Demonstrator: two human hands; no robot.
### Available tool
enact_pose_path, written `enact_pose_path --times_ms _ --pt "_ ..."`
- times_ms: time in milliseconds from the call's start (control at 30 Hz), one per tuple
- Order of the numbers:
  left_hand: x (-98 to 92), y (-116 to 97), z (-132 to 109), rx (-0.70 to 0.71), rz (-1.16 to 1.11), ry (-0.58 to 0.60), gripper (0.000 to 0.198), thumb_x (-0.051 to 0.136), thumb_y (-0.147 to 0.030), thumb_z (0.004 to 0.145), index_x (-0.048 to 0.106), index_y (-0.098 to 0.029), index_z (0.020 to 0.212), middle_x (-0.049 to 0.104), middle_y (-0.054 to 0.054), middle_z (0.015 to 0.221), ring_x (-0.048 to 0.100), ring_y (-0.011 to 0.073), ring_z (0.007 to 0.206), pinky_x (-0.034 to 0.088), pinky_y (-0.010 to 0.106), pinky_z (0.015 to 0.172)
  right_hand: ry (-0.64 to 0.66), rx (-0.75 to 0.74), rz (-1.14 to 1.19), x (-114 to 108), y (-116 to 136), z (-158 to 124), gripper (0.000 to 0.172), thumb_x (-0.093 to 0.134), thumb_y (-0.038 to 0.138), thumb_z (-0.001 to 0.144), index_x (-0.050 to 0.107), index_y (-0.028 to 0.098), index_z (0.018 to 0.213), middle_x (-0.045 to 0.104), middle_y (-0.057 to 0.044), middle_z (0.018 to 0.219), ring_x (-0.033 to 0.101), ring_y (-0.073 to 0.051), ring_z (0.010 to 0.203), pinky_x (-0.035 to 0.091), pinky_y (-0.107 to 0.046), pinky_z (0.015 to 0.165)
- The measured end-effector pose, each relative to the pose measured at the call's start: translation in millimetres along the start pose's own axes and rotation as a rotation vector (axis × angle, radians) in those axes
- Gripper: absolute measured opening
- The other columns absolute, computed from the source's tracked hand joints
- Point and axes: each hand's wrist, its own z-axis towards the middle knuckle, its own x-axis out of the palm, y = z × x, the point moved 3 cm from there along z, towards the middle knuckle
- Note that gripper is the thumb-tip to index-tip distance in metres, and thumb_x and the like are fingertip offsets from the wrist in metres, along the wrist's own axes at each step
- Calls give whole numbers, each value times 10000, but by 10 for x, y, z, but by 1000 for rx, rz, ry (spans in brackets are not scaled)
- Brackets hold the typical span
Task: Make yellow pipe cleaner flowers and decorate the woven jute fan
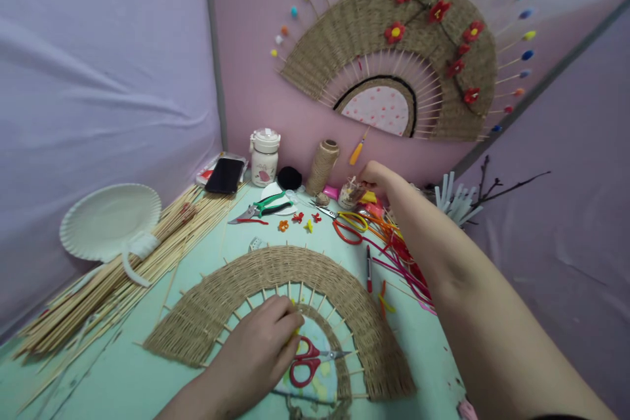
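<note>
My left hand (268, 335) rests over the woven twine fan (275, 262) lying on the table, its fingers curled together. A small yellow bit shows at its fingertips, too hidden to name. Beside it, red-handled scissors (305, 362) lie on the fan's patterned cloth centre (319, 384). My right hand (375, 174) reaches to the back, fingers bent at the rim of a small glass jar (349, 195); what they pinch, if anything, is hidden. In front of the jar are scissors with yellow and red handles (347, 228) and several small red, orange and yellow flowers (298, 217).
Bundled thin sticks (113, 275) and a white paper plate (111, 220) lie left. Green-handled pliers (266, 207), a phone (225, 175), a white lidded jar (264, 157) and a twine spool (323, 165) stand or lie behind. A flowered fan (344, 26) hangs on the wall.
</note>
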Motion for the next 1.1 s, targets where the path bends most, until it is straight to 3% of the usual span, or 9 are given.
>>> enact_pose_path --times_ms 133,400,567,733,833,1000,1100 --pt "10 0 -1 -13 7 36 209 404 -179 868 587 -213 963 549 58 911 513 171 850 440 281 738 1 86 -72 25 -24 -44 164 637 111 711 585 108 556 424 5 393 448 -104 427 360 -223 431" --pt "6 -9 -7 -46 -5 81 205 410 -191 868 585 -209 972 547 58 940 507 182 882 433 312 766 -168 36 -120 -102 19 -241 133 575 137 749 629 98 634 525 -48 481 546 -151 532 411 -239 525" --pt "-18 -43 -7 -37 -4 77 212 403 -176 866 588 -203 965 550 59 933 510 177 878 434 302 763 -294 -26 -95 -266 53 -412 184 508 187 802 643 105 708 605 -81 600 558 -143 588 409 -229 573" --pt "-6 -37 -3 16 6 26 208 403 -191 870 594 -205 952 548 55 897 515 171 852 438 285 745 -326 -183 46 -375 103 -744 206 517 239 793 646 104 705 584 -44 562 488 -99 509 362 -205 509" --pt "5 -25 -4 30 7 9 216 397 -203 875 594 -207 964 548 55 892 517 168 842 441 281 739 -215 -235 124 -203 149 -945 202 547 270 780 660 107 744 595 -32 572 475 -86 483 353 -198 488" --pt "4 -29 0 18 13 37 232 389 -201 878 596 -203 983 554 62 919 514 174 864 440 294 755 125 -299 -71 488 230 -1110 123 634 238 718 669 131 669 619 -19 583 496 -90 515 356 -189 491" --pt "1 -32 4 -4 18 62 234 394 -198 874 599 -197 986 556 64 929 512 178 874 440 302 759 168 -309 -94 730 218 -1110 157 628 247 730 657 134 625 617 -26 591 499 -96 533 349 -197 489"
